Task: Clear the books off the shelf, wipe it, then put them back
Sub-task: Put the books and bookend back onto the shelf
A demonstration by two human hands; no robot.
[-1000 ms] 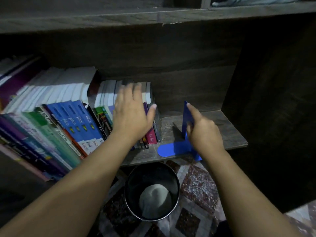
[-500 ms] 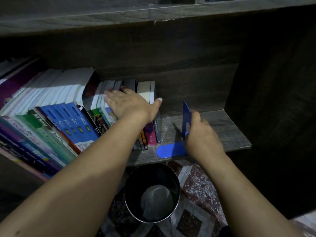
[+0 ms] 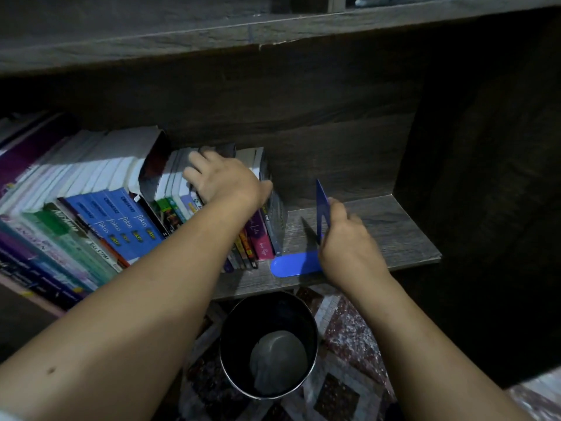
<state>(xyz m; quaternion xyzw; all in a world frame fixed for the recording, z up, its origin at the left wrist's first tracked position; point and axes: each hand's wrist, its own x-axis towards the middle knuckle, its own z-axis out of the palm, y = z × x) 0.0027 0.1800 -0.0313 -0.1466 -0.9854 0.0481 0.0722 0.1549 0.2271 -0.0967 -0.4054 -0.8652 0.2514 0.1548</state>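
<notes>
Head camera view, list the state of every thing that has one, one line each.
Tall books: standing in a row on the shelf.
Small books: upright, gripped at the top by the left hand.
Blue bookend: standing on the shelf, its upright plate apart from the books, held by the right hand.
Waste bin: on the floor, open, something pale inside.

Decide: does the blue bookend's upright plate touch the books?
No, bare shelf shows between the upright of the blue bookend and the nearest book.
</notes>
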